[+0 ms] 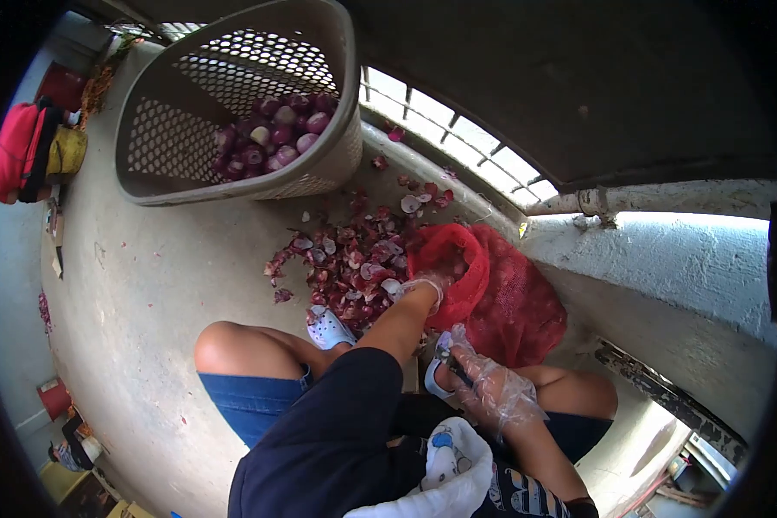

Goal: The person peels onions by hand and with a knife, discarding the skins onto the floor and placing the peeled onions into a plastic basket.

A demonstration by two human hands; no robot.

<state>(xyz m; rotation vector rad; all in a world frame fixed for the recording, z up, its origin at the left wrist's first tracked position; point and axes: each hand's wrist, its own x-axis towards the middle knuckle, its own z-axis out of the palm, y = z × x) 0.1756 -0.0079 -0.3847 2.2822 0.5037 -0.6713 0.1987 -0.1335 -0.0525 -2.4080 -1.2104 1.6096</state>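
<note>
My left hand (432, 283), in a clear plastic glove, reaches into the mouth of a red mesh bag (516, 298). Its fingers are hidden inside the bag. Round lumps, apparently onions, fill the bag behind the netting. My right hand (492, 388), also in a loose clear glove, is closed around the dark handle of a small knife (459, 371). The knife sits just below the bag, near my shoe. Purple onion skins (345, 263) lie heaped on the floor left of the bag.
A grey-brown perforated basket (138, 164) holds peeled red onions (276, 134) at the upper left. A white ledge (647, 259) and a barred opening (457, 129) border the right side. My crossed legs surround the near floor. A red bag (17, 151) sits far left.
</note>
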